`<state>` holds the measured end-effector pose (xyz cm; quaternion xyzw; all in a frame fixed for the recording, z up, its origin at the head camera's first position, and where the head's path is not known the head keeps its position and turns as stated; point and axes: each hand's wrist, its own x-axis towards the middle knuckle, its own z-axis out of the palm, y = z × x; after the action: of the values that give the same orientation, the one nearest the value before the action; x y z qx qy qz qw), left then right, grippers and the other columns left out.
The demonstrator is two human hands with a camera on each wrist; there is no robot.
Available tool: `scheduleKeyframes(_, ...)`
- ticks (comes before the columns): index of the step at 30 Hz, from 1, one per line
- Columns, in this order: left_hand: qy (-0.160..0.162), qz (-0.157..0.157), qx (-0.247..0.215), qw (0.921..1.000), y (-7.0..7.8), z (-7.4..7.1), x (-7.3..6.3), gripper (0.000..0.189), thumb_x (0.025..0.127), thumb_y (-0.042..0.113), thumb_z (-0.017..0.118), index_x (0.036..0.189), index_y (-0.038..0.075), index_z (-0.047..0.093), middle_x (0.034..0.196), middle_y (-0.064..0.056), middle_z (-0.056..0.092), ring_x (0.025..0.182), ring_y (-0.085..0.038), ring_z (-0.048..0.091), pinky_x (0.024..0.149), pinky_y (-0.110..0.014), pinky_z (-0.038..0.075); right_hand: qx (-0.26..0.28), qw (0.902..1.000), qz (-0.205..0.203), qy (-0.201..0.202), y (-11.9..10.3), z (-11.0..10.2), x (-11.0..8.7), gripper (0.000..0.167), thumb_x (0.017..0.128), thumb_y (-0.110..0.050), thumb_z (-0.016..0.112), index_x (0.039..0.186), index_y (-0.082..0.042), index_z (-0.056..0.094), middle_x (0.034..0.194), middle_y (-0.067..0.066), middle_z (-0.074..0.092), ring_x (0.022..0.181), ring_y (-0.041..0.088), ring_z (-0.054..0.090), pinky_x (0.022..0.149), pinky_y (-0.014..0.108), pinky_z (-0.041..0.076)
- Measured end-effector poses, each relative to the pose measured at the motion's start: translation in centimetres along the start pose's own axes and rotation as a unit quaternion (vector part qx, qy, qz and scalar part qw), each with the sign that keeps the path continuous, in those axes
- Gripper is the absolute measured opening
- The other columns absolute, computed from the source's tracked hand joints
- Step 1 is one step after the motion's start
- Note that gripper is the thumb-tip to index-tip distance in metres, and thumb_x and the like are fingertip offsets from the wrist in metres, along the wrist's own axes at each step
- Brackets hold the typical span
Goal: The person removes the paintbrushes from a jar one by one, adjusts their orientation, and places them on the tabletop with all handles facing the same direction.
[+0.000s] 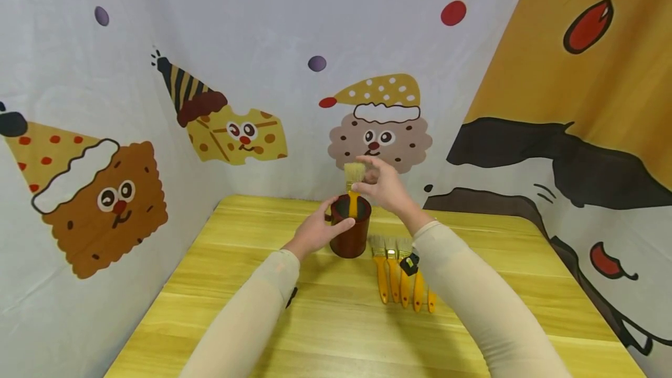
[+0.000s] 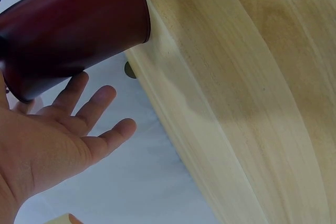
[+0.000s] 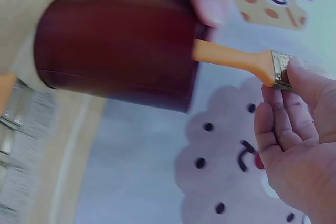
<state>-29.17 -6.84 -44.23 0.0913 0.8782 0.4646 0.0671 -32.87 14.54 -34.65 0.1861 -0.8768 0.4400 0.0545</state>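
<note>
A dark red cup [image 1: 349,242] stands upright near the back edge of the table. My left hand [image 1: 317,230] holds it near the rim, thumb across the front; the left wrist view shows the other fingers [image 2: 100,100] spread beside its wall. Over the cup, my right hand [image 1: 387,186] pinches a paintbrush [image 3: 233,57] at its metal band, between thumb and fingers. Its bristles [image 1: 354,169] point up, and the orange handle reaches down inside the cup's mouth. The handle's lower end is hidden by the cup wall.
Several more paintbrushes [image 1: 394,282] with orange handles lie in a row right of the cup, bristles toward the back, partly covered by the right sleeve. The wooden table [image 1: 336,331] meets a printed cloth [image 1: 294,185] at its back edge.
</note>
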Motion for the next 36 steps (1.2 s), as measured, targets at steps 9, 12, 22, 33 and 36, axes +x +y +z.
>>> scheduleKeyframes(9,0.006,-0.003,-0.002,1.0000,-0.1,0.0,-0.1,0.093,0.093,0.075,0.068,0.169,0.042,0.027,0.164,-0.010,0.051,0.144,-0.033,0.057,0.113,-0.061,0.050,0.036,0.9987,0.018,0.033,-1.6,-4.4,-0.8,0.070,0.100,-0.026,0.079,0.162,-0.028,0.047,0.123,0.014,0.075,0.112,0.030,0.072,0.099,0.053,0.059)
scheduleKeyframes(12,0.006,-0.002,-0.002,1.0000,-0.2,0.1,-0.1,0.093,0.093,0.074,0.068,0.169,0.042,0.027,0.164,-0.009,0.051,0.144,-0.033,0.057,0.113,-0.061,0.049,0.036,0.9982,0.022,0.042,-1.2,-5.7,-1.3,0.072,0.100,-0.028,0.078,0.163,-0.025,0.044,0.122,0.016,0.074,0.111,0.030,0.071,0.099,0.051,0.058)
scheduleKeyframes(22,0.011,0.010,-0.001,0.9999,-0.3,0.1,0.0,0.093,0.091,0.078,0.067,0.168,0.044,0.028,0.162,-0.007,0.053,0.142,-0.031,0.058,0.112,-0.059,0.050,-0.011,0.9965,0.054,0.062,1.1,-10.9,-4.2,0.073,0.101,-0.037,0.076,0.165,-0.034,0.040,0.125,0.016,0.076,0.107,0.029,0.073,0.095,0.049,0.057)
scheduleKeyframes(33,0.017,0.009,0.004,0.9998,-0.2,0.0,0.3,0.095,0.089,0.080,0.067,0.168,0.044,0.028,0.164,-0.006,0.051,0.143,-0.031,0.058,0.113,-0.060,0.050,-0.062,0.9920,0.080,0.076,5.3,-15.1,-7.8,0.076,0.103,-0.036,0.074,0.167,-0.023,0.036,0.129,0.023,0.072,0.092,0.009,0.075,0.082,0.022,0.061)
scheduleKeyframes(36,0.017,0.006,0.005,0.9998,-0.3,0.1,0.3,0.095,0.090,0.079,0.068,0.169,0.043,0.027,0.165,-0.006,0.050,0.143,-0.032,0.058,0.114,-0.061,0.049,-0.080,0.9886,0.099,0.080,6.3,-15.7,-8.5,0.077,0.103,-0.037,0.073,0.169,-0.024,0.034,0.130,0.024,0.072,0.094,0.017,0.077,0.082,0.027,0.064)
